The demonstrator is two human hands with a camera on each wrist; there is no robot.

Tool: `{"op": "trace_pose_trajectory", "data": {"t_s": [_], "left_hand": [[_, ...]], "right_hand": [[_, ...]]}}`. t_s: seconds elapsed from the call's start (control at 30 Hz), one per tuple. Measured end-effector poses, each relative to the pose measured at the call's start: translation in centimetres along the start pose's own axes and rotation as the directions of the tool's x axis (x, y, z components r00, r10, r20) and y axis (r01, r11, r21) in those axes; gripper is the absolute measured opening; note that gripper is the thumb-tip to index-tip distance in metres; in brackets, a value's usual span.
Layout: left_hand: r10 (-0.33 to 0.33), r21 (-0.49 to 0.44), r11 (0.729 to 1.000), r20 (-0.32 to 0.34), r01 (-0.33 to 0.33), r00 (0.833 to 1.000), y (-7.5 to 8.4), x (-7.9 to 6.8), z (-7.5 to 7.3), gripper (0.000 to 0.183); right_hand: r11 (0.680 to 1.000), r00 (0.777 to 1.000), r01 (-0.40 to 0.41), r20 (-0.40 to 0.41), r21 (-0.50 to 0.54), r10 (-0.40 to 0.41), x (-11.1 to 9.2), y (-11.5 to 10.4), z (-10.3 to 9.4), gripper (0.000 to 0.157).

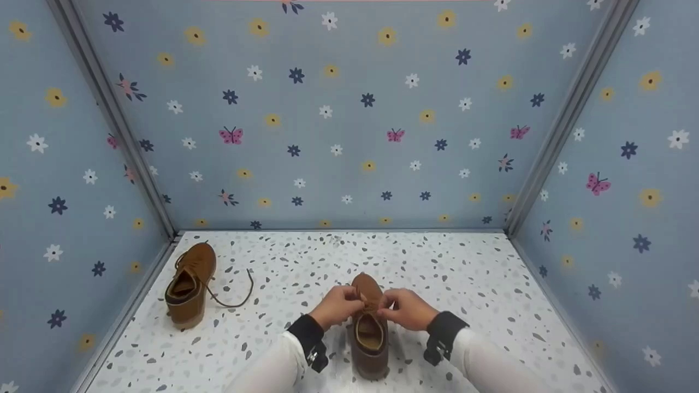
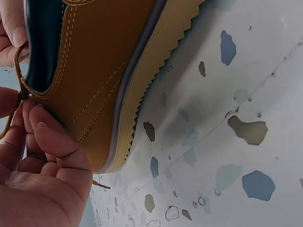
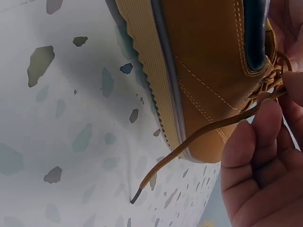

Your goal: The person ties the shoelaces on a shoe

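Observation:
A brown lace-up shoe (image 1: 371, 360) stands on the white speckled floor, toe pointing away, between my two hands. My left hand (image 1: 337, 305) pinches a brown shoelace (image 2: 19, 71) between thumb and fingers at the top of the lacing. From the other side my right hand (image 1: 408, 309) pinches the lace too, close to the left fingertips. One lace end (image 3: 189, 137) runs out of the right fingers past the shoe's side, its dark tip dangling free. Below the left hand another lace tip (image 2: 102, 185) pokes out near the toe. The fingers partly hide the lacing.
A second brown shoe (image 1: 188, 314) stands at the far left, one loose lace (image 1: 240, 303) curling to its right across the speckled floor (image 1: 448, 262). Blue flower-patterned panels (image 1: 349, 109) rise at the back and on both sides.

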State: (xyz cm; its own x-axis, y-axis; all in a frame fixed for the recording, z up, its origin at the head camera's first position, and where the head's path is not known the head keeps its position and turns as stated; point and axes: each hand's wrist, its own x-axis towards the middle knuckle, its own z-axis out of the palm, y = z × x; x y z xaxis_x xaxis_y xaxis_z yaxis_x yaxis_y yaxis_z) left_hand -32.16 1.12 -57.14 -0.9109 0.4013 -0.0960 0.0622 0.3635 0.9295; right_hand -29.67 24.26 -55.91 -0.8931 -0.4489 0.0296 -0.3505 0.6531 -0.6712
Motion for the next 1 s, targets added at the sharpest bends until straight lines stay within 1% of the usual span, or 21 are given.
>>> {"op": "trace_pose_trajectory", "data": {"t_s": [0.2, 0.3, 0.53, 0.73, 0.93, 1.0], "left_hand": [[0.009, 0.016, 1.000, 0.001, -0.009, 1.000, -0.1, 0.0, -0.1, 0.009], [0.018, 0.023, 1.000, -0.001, -0.018, 1.000, -0.2, 0.0, -0.1, 0.008], [0.035, 0.027, 0.999, -0.002, -0.035, 0.999, -0.4, 0.0, -0.1, 0.007], [0.058, -0.018, 0.998, 0.007, -0.058, 0.998, -0.5, -0.1, -0.1, 0.008], [0.090, -0.007, 0.996, 0.009, -0.090, 0.996, -0.6, -0.2, -0.2, 0.009], [0.095, -0.002, 0.996, 0.015, -0.094, 0.995, -0.6, -0.2, -0.2, 0.009]], "right_hand": [[0.999, 0.999, -0.030, -0.011, 0.030, 0.030, 0.2, -0.3, 0.2, 0.010], [0.999, 0.999, -0.035, -0.027, 0.030, 0.036, 0.4, -0.4, 0.3, 0.010], [0.999, 0.996, -0.040, -0.081, -0.010, 0.039, 0.8, -0.2, 0.7, 0.010], [0.999, 0.993, -0.018, -0.116, -0.048, 0.012, 1.2, 0.0, 1.3, 0.012], [0.999, 0.995, -0.043, -0.092, -0.016, 0.041, 1.6, -0.1, 1.4, 0.002], [0.999, 0.996, -0.049, -0.079, -0.004, 0.048, 1.7, -0.1, 1.4, 0.008]]}}
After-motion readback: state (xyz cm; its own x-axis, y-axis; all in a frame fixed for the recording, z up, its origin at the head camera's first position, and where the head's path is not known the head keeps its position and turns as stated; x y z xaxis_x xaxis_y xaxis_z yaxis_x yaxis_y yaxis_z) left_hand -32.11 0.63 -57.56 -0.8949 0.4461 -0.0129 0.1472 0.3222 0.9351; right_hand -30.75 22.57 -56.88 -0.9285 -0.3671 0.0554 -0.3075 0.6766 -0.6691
